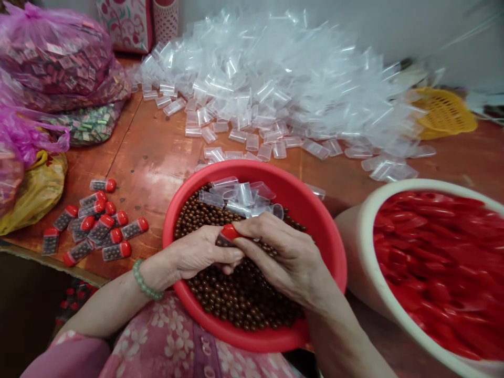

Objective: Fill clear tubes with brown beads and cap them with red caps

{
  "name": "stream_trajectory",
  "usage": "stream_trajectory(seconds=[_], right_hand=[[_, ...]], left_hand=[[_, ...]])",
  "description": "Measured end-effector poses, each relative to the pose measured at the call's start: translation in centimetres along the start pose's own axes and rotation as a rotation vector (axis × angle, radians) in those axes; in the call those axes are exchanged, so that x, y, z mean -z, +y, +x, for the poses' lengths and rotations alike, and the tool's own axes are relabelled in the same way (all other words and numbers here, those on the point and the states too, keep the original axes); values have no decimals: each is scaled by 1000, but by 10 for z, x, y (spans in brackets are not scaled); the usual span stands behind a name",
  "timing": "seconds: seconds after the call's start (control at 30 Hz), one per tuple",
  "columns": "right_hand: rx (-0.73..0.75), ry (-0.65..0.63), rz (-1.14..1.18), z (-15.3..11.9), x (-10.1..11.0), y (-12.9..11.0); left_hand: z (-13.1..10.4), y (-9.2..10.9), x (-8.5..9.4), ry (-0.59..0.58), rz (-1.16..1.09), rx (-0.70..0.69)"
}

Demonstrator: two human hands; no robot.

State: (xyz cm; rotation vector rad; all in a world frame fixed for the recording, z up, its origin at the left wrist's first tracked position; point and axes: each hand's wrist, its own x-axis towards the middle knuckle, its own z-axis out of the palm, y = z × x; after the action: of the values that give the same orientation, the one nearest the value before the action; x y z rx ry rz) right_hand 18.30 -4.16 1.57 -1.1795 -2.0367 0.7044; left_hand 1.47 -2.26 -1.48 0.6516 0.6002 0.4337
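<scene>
Over a red basin (331,247) my two hands meet around one small clear container (225,240) with a red cap (229,231). My left hand (197,252), with a green bead bracelet above it, is closed around the container's body. The fingers of my right hand (285,254) pinch the red cap at its top. Brown round beads (236,304) fill much of the basin. Several clear empty containers (246,194) lie on the beads just beyond my hands. Part of the held container is hidden by my fingers.
Capped, filled containers (100,229) lie at the left. Behind the basin rises a heap of clear containers (275,84). A white bucket's rim (366,231) surrounds red caps (437,273) at right. Purple bags (59,52) stand back left; a yellow basket (449,113) lies back right.
</scene>
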Motion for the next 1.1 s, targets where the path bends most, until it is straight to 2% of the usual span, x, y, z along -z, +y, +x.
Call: stream_trajectory(seconds=[0.17, 0.33, 0.57, 0.8, 0.87, 0.97, 1.1], right_hand=[[89, -20, -195, -6, -12, 0], [173, 118, -402, -7, -28, 3], [210, 209, -342, -6, -30, 3], [222, 167, -318, -2, -26, 1], [196, 109, -315, -2, -26, 3], [139, 41, -285, -3, -27, 6], [97, 38, -215, -3, -28, 8]], left_hand=[[1, 1, 1, -13, -155, 14], [3, 2, 0, -17, -202, 12], [3, 0, -1, -82, -211, -28], [0, 2, 2, -105, -250, -1], [2, 3, 3, -65, -276, 42], [8, 3, 1, 74, -306, 76], [13, 5, -9, 199, -328, 63]])
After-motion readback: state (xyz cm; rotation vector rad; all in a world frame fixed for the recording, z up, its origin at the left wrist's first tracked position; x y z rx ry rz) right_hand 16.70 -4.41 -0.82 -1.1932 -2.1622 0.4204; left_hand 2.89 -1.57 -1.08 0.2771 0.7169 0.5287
